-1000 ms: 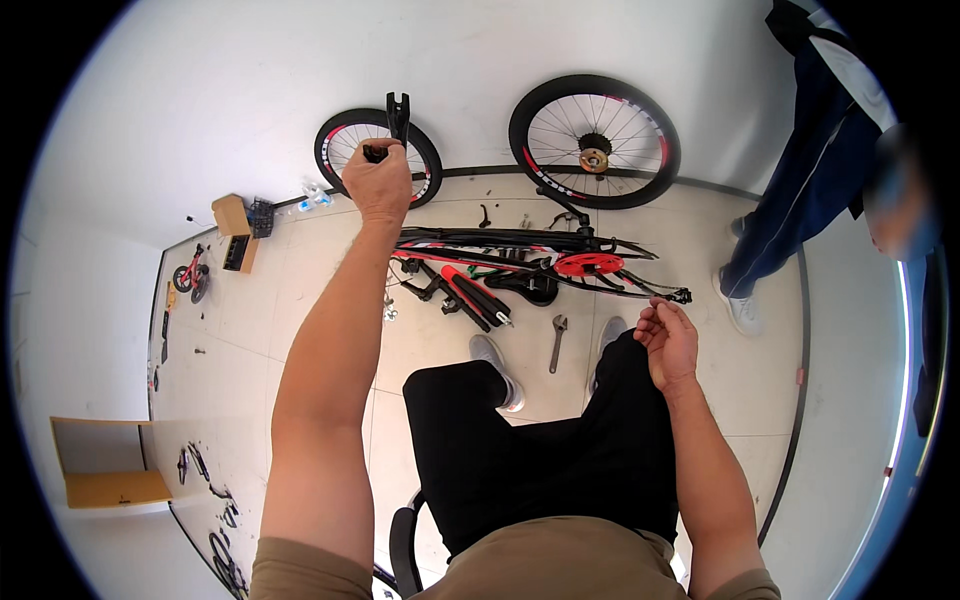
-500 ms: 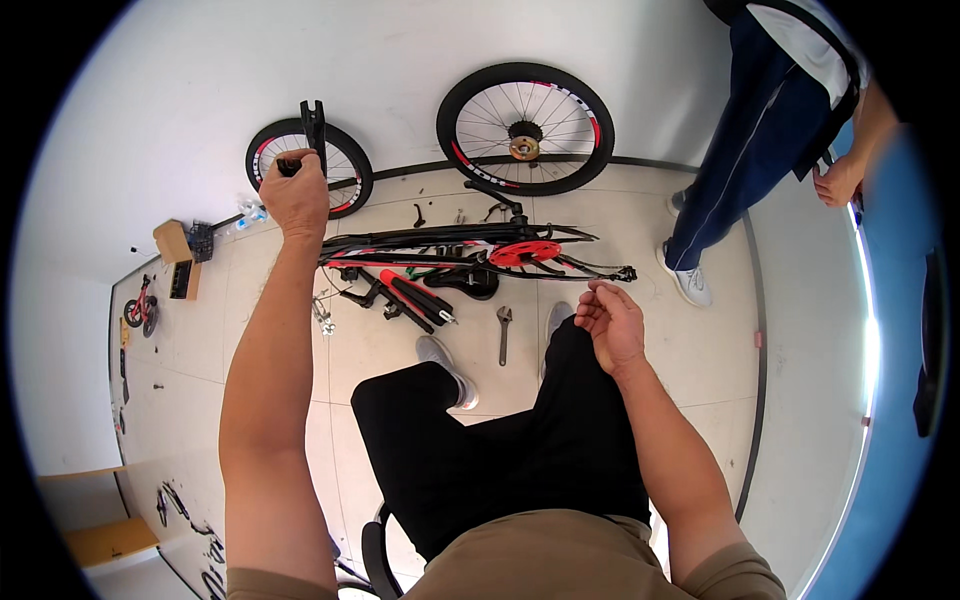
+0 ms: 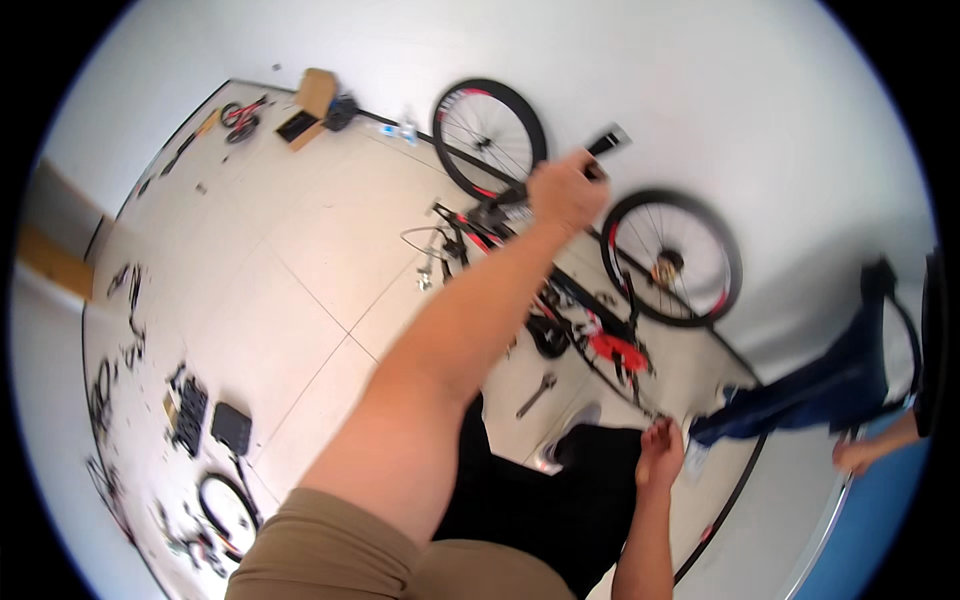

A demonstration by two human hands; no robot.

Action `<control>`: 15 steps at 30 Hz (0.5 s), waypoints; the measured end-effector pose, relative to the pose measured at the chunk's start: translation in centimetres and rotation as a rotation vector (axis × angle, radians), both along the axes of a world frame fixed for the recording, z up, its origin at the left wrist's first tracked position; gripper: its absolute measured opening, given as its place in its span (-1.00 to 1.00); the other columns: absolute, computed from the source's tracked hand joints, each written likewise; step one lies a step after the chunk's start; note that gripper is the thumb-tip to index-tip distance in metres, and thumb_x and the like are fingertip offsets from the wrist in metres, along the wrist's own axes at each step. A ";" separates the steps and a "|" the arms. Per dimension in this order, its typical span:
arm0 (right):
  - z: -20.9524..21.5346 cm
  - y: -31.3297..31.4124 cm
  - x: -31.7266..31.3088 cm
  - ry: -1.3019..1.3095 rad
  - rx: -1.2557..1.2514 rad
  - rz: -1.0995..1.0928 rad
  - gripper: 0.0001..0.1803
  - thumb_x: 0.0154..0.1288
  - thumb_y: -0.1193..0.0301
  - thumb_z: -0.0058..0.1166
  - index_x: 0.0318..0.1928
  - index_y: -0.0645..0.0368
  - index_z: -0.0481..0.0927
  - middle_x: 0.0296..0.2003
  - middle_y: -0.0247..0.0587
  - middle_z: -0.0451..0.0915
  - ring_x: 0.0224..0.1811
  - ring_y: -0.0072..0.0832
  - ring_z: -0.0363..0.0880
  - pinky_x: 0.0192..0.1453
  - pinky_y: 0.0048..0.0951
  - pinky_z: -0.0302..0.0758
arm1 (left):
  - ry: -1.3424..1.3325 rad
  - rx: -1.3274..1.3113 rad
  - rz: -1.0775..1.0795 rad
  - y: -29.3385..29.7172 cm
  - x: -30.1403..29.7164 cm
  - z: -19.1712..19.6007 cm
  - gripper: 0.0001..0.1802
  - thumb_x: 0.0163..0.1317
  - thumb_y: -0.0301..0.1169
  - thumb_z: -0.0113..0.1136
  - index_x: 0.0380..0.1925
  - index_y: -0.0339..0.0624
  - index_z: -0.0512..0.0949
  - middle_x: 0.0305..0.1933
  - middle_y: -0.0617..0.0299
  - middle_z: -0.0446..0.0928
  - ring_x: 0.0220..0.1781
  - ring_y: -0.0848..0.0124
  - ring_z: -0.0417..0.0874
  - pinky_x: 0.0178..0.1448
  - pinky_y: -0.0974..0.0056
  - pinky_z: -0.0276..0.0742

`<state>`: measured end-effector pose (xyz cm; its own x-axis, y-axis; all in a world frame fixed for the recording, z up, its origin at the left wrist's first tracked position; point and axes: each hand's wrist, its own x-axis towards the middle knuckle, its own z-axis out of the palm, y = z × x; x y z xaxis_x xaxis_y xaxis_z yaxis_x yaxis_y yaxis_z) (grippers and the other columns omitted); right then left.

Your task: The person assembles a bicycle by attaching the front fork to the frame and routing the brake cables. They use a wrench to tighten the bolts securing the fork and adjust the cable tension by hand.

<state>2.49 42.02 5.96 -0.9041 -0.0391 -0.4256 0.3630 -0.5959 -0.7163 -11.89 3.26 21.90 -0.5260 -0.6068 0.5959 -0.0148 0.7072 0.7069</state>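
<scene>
My left hand (image 3: pixel 567 195) is raised in front of the wall, its fingers wrapped round a black bicycle part (image 3: pixel 605 142) with a narrow end that sticks out past the fist. The rest of that part is hidden in my grip. Lower right, my right hand (image 3: pixel 660 455) has its fingers curled in, and whatever they may hold cannot be made out. Just beyond its fingertips is the rear end of a black and red bicycle frame (image 3: pixel 570 290) with a red chainring (image 3: pixel 615 350). My left forearm covers part of the frame. Beside it lies a black saddle (image 3: pixel 547 336).
Two wheels, a front wheel (image 3: pixel 530 120) and a rear wheel (image 3: pixel 735 270), lean on the wall. An adjustable wrench (image 3: pixel 537 395) lies near my feet. Another person's leg (image 3: pixel 800 400) is at the right. Left are a cardboard box (image 3: pixel 317 92), a tool case (image 3: pixel 190 415) and scattered parts.
The view has swung left and tilted, bringing more floor parts in. My left hand, still gripping the black part, has moved right across the frame. My right hand stays near the frame's rear end.
</scene>
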 end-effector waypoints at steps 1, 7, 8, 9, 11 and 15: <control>-0.1 0.7 -0.1 0.000 -0.005 -0.002 -0.80 0.42 0.29 0.02 -0.11 0.14 0.56 -0.35 -0.31 0.57 -0.31 -0.50 0.52 -0.21 -0.47 0.50 | 0.049 0.068 -0.018 1.1 0.8 0.8 -0.91 -0.04 -0.33 0.22 -0.51 -0.04 0.61 -0.47 0.04 0.62 -0.38 0.03 0.66 -0.26 0.05 0.56; 0.1 0.9 -0.8 -0.001 0.012 0.089 -0.79 0.44 0.33 -0.03 -0.10 0.18 0.54 -0.32 -0.29 0.58 -0.31 -0.50 0.53 -0.24 -0.50 0.51 | -0.068 0.155 -0.079 1.0 3.1 2.1 -0.90 0.00 -0.30 0.21 -0.51 -0.04 0.61 -0.51 -0.04 0.60 -0.38 -0.06 0.65 -0.27 0.01 0.56; 0.0 1.0 -1.2 0.000 0.015 0.099 -0.80 0.43 0.33 -0.03 -0.10 0.18 0.54 -0.32 -0.29 0.59 -0.31 -0.50 0.53 -0.24 -0.50 0.51 | -0.110 0.160 -0.100 0.9 3.0 2.2 -0.88 0.03 -0.30 0.19 -0.48 -0.05 0.61 -0.52 -0.04 0.60 -0.38 -0.05 0.65 -0.27 0.02 0.56; -0.1 1.2 -1.3 -0.001 0.020 0.104 -0.80 0.43 0.34 -0.04 -0.10 0.18 0.54 -0.32 -0.29 0.59 -0.31 -0.50 0.53 -0.25 -0.50 0.51 | -0.101 0.161 -0.114 0.9 3.1 2.2 -0.88 0.03 -0.30 0.18 -0.48 -0.06 0.61 -0.52 -0.04 0.60 -0.38 -0.04 0.65 -0.27 0.02 0.56; -0.3 1.6 -1.6 -0.003 0.040 0.115 -0.80 0.43 0.34 -0.04 -0.10 0.18 0.53 -0.32 -0.29 0.58 -0.31 -0.49 0.53 -0.24 -0.50 0.51 | -0.084 0.162 -0.146 1.0 3.4 2.3 -0.88 0.04 -0.31 0.17 -0.47 -0.07 0.61 -0.53 -0.04 0.60 -0.39 -0.03 0.66 -0.27 0.02 0.56; -0.1 1.4 -1.8 -0.015 0.078 0.135 -0.80 0.43 0.35 -0.06 -0.09 0.18 0.53 -0.32 -0.28 0.57 -0.32 -0.49 0.53 -0.24 -0.50 0.50 | -0.100 0.154 -0.155 0.9 3.5 2.2 -0.89 0.03 -0.33 0.16 -0.47 -0.07 0.60 -0.55 -0.02 0.60 -0.41 -0.02 0.65 -0.28 0.03 0.55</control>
